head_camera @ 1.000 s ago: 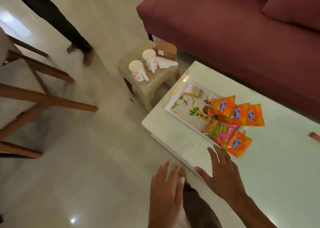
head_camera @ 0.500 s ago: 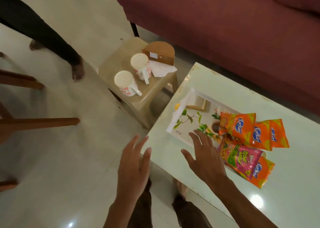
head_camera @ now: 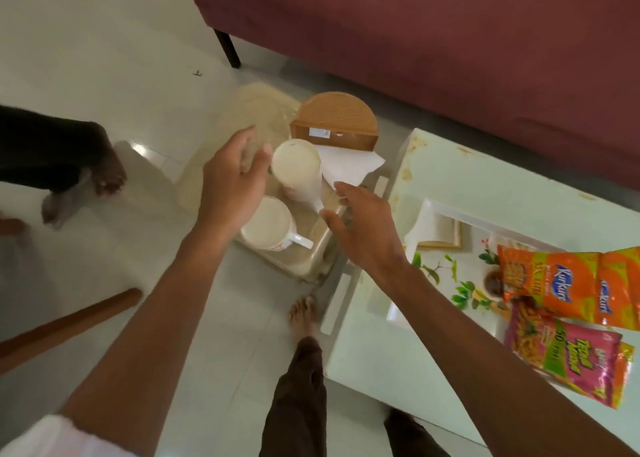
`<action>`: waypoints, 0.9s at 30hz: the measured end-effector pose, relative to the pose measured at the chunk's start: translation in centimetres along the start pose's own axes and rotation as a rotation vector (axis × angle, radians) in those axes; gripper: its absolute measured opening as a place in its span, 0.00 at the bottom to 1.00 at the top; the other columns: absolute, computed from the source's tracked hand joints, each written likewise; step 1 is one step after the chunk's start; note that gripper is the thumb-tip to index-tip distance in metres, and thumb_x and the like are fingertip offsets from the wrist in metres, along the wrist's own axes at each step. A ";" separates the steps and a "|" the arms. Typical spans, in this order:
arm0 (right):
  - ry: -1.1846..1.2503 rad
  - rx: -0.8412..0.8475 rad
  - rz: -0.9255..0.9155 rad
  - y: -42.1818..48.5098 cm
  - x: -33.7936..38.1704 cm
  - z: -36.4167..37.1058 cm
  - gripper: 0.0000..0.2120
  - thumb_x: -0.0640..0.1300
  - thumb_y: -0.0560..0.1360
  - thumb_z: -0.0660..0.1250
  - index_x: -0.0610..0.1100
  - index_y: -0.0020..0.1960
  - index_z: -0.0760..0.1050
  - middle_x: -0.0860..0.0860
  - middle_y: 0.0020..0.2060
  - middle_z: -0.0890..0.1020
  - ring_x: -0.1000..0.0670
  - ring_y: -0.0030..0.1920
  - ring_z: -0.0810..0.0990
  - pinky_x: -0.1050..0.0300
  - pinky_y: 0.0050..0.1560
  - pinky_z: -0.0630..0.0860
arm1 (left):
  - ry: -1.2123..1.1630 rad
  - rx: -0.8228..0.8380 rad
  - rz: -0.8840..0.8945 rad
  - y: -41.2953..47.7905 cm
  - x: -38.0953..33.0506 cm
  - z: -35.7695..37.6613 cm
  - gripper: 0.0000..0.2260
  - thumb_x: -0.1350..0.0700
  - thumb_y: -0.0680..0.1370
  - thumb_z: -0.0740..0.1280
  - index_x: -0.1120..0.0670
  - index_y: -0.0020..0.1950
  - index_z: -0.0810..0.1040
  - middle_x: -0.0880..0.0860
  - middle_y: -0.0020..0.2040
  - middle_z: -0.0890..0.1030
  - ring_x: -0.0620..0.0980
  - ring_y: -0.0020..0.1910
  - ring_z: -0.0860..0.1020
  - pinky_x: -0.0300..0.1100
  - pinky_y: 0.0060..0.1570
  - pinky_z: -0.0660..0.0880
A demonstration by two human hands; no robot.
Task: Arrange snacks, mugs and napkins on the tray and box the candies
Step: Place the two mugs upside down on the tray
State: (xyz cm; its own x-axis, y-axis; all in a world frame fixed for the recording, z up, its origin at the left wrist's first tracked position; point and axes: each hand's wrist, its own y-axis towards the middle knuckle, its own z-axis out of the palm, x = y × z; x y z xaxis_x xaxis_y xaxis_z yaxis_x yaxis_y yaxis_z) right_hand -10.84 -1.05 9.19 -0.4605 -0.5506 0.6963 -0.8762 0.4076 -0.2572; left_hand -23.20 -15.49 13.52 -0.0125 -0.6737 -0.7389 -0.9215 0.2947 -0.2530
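1. A dark red sofa (head_camera: pixel 415 40) runs across the far side
2. The white tabletop (head_camera: pixel 519 186) sits on the right, in front of the sofa
3. A beige stool (head_camera: pixel 263 106) stands just beside the tabletop's left end
4. A white tray (head_camera: pixel 429 283) with a leaf print lies on the tabletop; orange snack packets (head_camera: pixel 554 283) and a pink snack packet (head_camera: pixel 571 352) overlap on its right part
5. A wooden napkin holder (head_camera: pixel 336 117) stands at the back of the stool, with white napkins (head_camera: pixel 349 165) spread out in front of it
6. Two white mugs stand on the stool: the far mug (head_camera: pixel 298 169) just beside the napkins, the near mug (head_camera: pixel 266 228) at the front edge, its handle pointing right
7. The left hand (head_camera: pixel 232 186) hovers over the stool, partly above the near mug, its fingers released and loosely curved, the thumb near the far mug's rim; whether it touches, I cannot tell
8. The right hand (head_camera: pixel 360 228) is at the far mug's handle, its fingers released and spread, with forefinger and thumb either side of the handle's end and not closed on it
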 end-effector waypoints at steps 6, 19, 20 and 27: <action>-0.001 -0.008 0.038 2.9 0.7 2.6 0.21 0.47 0.75 0.73 0.45 0.66 0.76 0.49 0.60 0.83 0.47 0.59 0.81 0.47 0.59 0.79 | 0.062 0.284 -0.021 4.9 2.2 1.8 0.16 0.48 0.82 0.64 0.48 0.69 0.78 0.50 0.62 0.83 0.50 0.63 0.79 0.42 0.61 0.73; -0.108 -0.043 0.021 2.8 0.7 3.5 0.13 0.45 0.80 0.64 0.42 0.63 0.78 0.45 0.53 0.85 0.42 0.50 0.83 0.48 0.50 0.81 | -0.003 0.194 -0.014 5.2 2.5 1.8 0.16 0.45 0.76 0.66 0.46 0.62 0.80 0.54 0.53 0.86 0.54 0.51 0.85 0.57 0.50 0.83; -0.108 -0.073 0.002 2.6 0.9 3.0 0.12 0.44 0.80 0.64 0.41 0.60 0.79 0.45 0.50 0.85 0.42 0.48 0.84 0.48 0.48 0.81 | -0.008 0.175 0.007 4.7 2.0 1.5 0.15 0.44 0.76 0.66 0.44 0.61 0.79 0.53 0.52 0.86 0.52 0.49 0.86 0.56 0.48 0.84; -0.045 -0.394 -0.137 -1.8 1.0 -3.8 0.14 0.37 0.74 0.70 0.41 0.59 0.83 0.45 0.39 0.87 0.43 0.38 0.84 0.46 0.38 0.81 | -0.310 0.129 0.056 -2.8 -4.5 -0.3 0.07 0.45 0.73 0.74 0.38 0.50 0.83 0.44 0.48 0.88 0.46 0.45 0.88 0.46 0.41 0.85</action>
State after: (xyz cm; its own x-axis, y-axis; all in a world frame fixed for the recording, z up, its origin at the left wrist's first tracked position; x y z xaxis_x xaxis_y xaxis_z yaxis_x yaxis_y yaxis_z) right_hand -9.19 0.39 12.91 -0.3573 -0.6469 0.6737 -0.8124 0.5711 0.1176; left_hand -20.65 -13.50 17.71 0.0756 -0.4216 -0.9036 -0.8656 0.4221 -0.2694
